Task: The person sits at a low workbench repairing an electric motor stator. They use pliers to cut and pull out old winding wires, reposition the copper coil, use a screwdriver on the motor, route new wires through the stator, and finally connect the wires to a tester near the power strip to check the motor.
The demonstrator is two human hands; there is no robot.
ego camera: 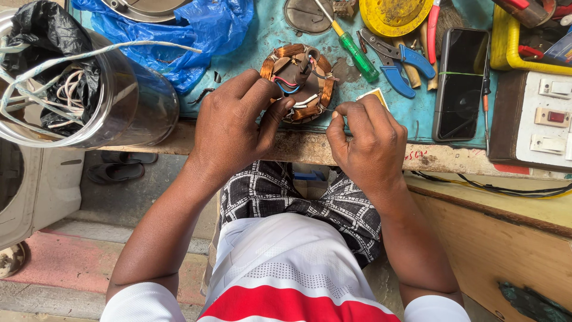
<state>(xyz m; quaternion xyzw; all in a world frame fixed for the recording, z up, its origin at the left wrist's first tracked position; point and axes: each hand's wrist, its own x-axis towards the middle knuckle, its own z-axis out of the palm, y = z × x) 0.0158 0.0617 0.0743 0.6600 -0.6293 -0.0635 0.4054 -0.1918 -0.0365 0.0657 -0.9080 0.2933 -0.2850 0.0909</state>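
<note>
A round motor stator [300, 80] with copper windings and red, blue and white leads lies on the blue bench top [262, 36] near its front edge. My left hand [233, 128] rests on the stator's near left side, thumb and fingers gripping its rim. My right hand [363, 140] is just right of it, thumb and forefinger pinched on a thin wire [326, 110] that comes off the winding. A small yellow-edged card [375, 95] lies under the right hand's fingers.
A green-handled screwdriver [356, 53], blue-handled pliers [396, 59], a black phone [462, 83] and a switch board [548, 119] sit to the right. A yellow lid [394, 15] is behind. A clear jar of wires [71, 83] and a blue plastic bag [179, 36] sit left.
</note>
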